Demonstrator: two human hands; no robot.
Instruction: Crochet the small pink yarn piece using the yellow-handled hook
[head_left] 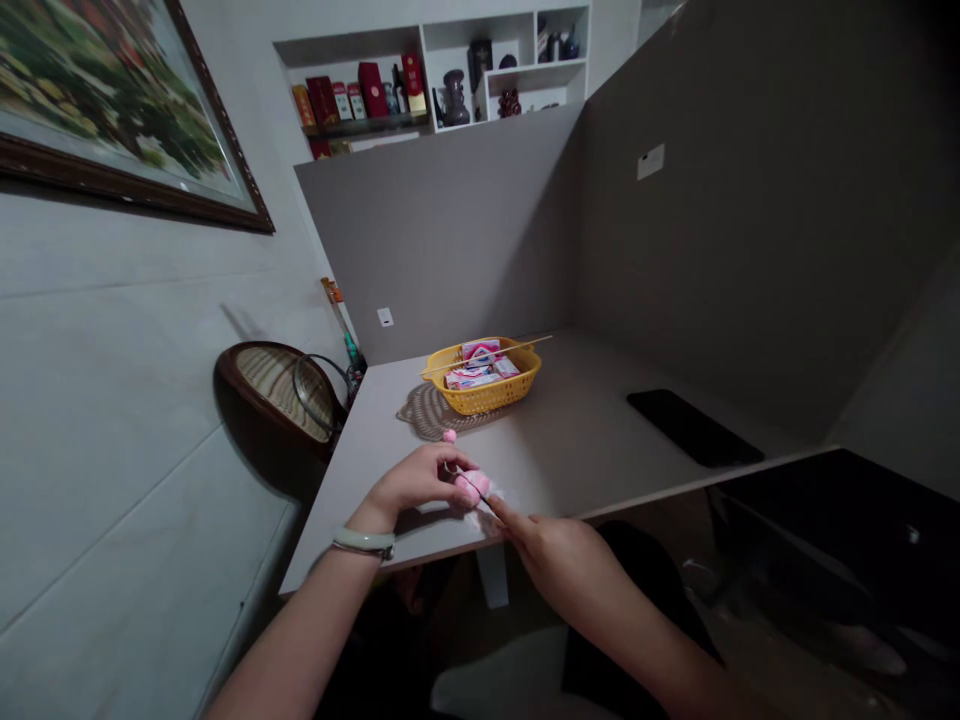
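My left hand (429, 476), with a pale bangle at its wrist, curls its fingers round the far and left sides of a pink rounded lump (474, 486), which looks like modelling clay. From the right, my right hand (536, 540) grips a thin dark tool (484, 498), its slim end lying against the lump. Whether that end is a blade cannot be made out. Just beyond my left fingers sits a small pink ball (449, 436). Under the lump, whitish, crinkled-looking material (484, 520) lies near the table's front edge.
A yellow plastic basket (484, 402) with pink-and-white packets stands further back, a thin stick (525, 345) across its rim. A black flat object (694, 427) lies on the table (570, 450) at the right. Grey panels (465, 240) rise behind and on the right; a brown-framed chair (277, 400) is at the left.
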